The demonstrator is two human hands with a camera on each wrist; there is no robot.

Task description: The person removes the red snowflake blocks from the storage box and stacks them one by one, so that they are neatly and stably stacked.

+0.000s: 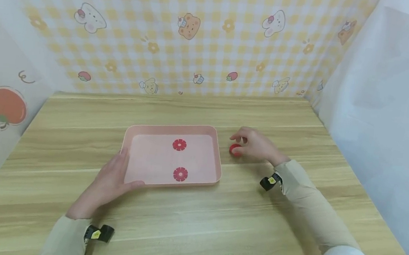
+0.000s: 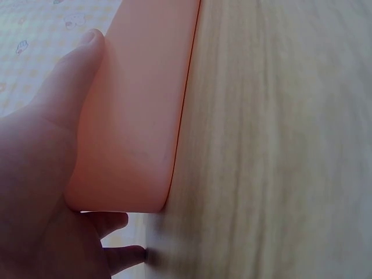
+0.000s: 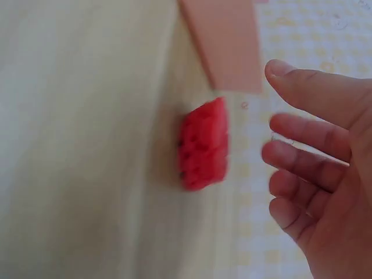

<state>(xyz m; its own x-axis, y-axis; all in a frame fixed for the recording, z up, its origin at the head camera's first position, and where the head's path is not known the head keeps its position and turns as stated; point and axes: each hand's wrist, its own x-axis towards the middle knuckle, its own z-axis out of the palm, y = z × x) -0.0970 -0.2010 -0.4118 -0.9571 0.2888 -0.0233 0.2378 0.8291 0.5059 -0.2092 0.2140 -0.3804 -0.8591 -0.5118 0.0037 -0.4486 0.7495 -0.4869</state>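
A shallow pink tray [image 1: 174, 155] lies on the table with two flat, red, notched discs inside, the far disc [image 1: 179, 145] and the near disc [image 1: 180, 174]. My left hand [image 1: 111, 178] rests against the tray's near left corner, thumb along the near side and fingers by the left side; some fingers show below the corner in the left wrist view. To the right of the tray stands a small red stack of notched discs [image 3: 204, 145]. Beside it, my right hand [image 1: 256, 145] has fingers and thumb loosely bent, apart from the stack in the right wrist view.
The wood-grain table [image 1: 187, 232] reaches back to a yellow checked wall covering [image 1: 212, 42] with cartoon animals. White sheeting [image 1: 388, 100] hangs along the right side. A black wrist camera [image 1: 99, 233] sits at the left cuff, another wrist camera [image 1: 270, 181] at the right.
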